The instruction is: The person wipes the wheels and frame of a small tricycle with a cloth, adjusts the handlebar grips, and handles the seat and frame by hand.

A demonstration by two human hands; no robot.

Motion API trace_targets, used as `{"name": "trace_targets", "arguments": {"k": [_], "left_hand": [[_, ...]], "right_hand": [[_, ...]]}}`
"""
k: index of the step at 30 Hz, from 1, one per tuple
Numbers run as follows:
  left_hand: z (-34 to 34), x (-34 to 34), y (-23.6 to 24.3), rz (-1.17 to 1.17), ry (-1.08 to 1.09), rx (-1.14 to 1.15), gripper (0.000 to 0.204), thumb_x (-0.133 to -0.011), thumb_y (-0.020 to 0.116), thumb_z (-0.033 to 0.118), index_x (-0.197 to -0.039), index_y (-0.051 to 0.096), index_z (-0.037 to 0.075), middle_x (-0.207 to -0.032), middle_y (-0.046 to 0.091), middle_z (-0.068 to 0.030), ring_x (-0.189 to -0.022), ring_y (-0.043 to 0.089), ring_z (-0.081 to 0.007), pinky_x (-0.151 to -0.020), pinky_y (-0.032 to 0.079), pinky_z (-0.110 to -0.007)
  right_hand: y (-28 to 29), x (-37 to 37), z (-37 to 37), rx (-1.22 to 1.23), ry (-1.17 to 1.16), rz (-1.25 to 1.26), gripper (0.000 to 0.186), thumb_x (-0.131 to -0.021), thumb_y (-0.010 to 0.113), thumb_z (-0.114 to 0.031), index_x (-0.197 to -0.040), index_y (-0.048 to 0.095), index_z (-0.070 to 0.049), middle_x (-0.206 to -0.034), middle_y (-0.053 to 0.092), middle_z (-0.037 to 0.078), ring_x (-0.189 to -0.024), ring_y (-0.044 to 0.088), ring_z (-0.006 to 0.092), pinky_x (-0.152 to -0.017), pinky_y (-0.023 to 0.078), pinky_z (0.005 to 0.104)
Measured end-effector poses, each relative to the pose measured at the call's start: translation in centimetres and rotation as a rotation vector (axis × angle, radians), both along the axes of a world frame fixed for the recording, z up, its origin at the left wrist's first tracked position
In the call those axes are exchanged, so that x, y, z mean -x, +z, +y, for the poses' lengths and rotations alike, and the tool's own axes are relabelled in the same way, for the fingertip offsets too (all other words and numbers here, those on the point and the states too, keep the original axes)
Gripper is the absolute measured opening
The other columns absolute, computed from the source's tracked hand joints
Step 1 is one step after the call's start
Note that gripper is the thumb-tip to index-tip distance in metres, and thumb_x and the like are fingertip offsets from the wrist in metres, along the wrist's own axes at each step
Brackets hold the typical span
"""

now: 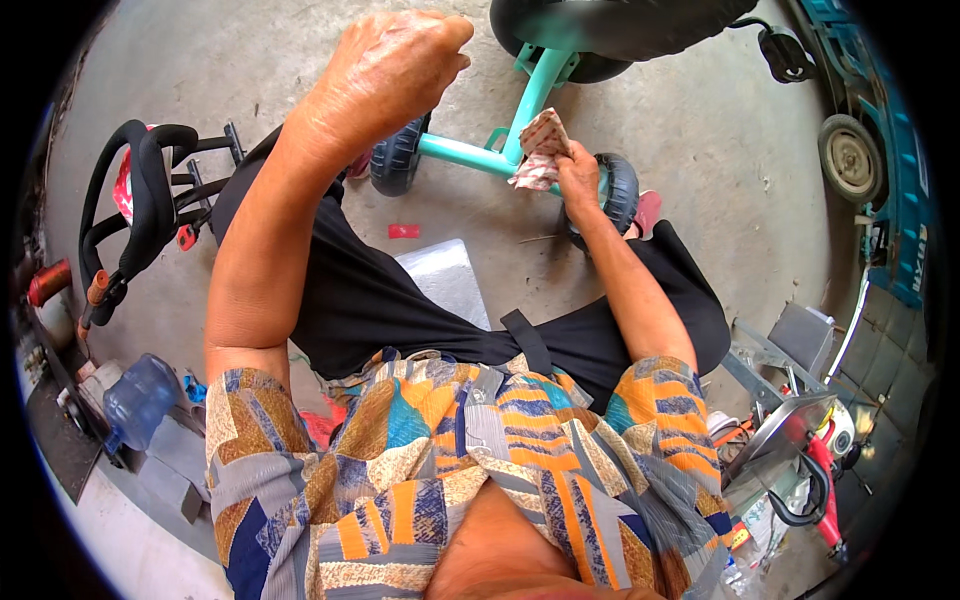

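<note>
My left hand (400, 62) is raised high, its fingers curled closed. Whatever may be inside that fist is hidden. In my right hand (578, 182) is a crumpled white cloth with red marks (542, 150), pinched between thumb and fingers. Directly below the hands stands a teal tube frame (470, 152), like that of a child's tricycle. The cloth hangs over its crossbar, near the right end; I cannot tell if they touch. A black left wheel (397, 160) and a black right wheel (617, 192) sit at the crossbar's ends. A dark seat-like part (610, 25) covers the frame's far end.
A black-padded stroller-like frame (150, 200) stands at left, near a blue water jug (142, 398). A silver sheet (445, 275) and a small red piece (404, 231) lie on the floor. At right are a blue vehicle (900, 160) and a metal stand (785, 430).
</note>
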State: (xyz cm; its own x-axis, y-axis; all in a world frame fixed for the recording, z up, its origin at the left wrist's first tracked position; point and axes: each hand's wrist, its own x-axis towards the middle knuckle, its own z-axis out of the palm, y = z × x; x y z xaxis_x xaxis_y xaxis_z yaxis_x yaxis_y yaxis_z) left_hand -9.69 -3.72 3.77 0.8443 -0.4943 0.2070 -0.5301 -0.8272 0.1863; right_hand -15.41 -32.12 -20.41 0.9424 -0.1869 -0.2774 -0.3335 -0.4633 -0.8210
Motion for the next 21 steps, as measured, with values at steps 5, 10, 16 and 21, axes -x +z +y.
{"name": "trace_targets", "arguments": {"k": [5,10,16,21], "left_hand": [[0.6,0.0,-0.2,0.013,0.018,-0.027,0.017,-0.085,0.064,0.017,-0.097,0.062,0.005,-0.086,0.066,-0.0136,-0.078,0.064,-0.0315,-0.069,0.051,-0.039],[0.3,-0.1,0.3,0.001,0.029,0.016,0.017,-0.085,0.064,0.017,-0.098,0.062,0.005,-0.087,0.066,-0.0134,-0.078,0.064,-0.0323,-0.069,0.051,-0.039],[0.1,-0.6,0.5,-0.049,0.010,0.031,0.018,-0.084,0.064,0.016,-0.099,0.061,0.005,-0.086,0.065,-0.0134,-0.078,0.063,-0.0325,-0.068,0.051,-0.039],[0.1,-0.3,0.7,-0.042,-0.001,0.076,0.017,-0.083,0.064,0.014,-0.097,0.060,0.004,-0.084,0.064,-0.0126,-0.077,0.063,-0.0324,-0.068,0.050,-0.040]], "right_hand": [[-1.3,1.7,2.7,0.658,0.412,-0.070,0.030,-0.078,0.059,-0.015,-0.108,0.059,-0.012,-0.099,0.059,0.014,-0.093,0.056,0.0327,-0.079,0.043,0.0477],[-4.1,3.6,2.7,0.681,0.448,-0.405,0.036,-0.076,0.069,-0.025,-0.103,0.057,-0.004,-0.100,0.060,0.012,-0.093,0.056,0.0333,-0.080,0.041,0.0479],[-4.3,1.8,0.9,0.436,0.456,-0.236,0.018,-0.077,0.067,-0.020,-0.083,0.062,-0.004,-0.083,0.061,0.015,-0.086,0.057,0.0353,-0.074,0.044,0.0445],[-4.4,-0.1,2.3,0.346,0.188,-0.240,0.011,-0.074,0.058,-0.006,-0.084,0.057,-0.003,-0.085,0.056,0.019,-0.084,0.055,0.0397,-0.072,0.044,0.0472]]}}
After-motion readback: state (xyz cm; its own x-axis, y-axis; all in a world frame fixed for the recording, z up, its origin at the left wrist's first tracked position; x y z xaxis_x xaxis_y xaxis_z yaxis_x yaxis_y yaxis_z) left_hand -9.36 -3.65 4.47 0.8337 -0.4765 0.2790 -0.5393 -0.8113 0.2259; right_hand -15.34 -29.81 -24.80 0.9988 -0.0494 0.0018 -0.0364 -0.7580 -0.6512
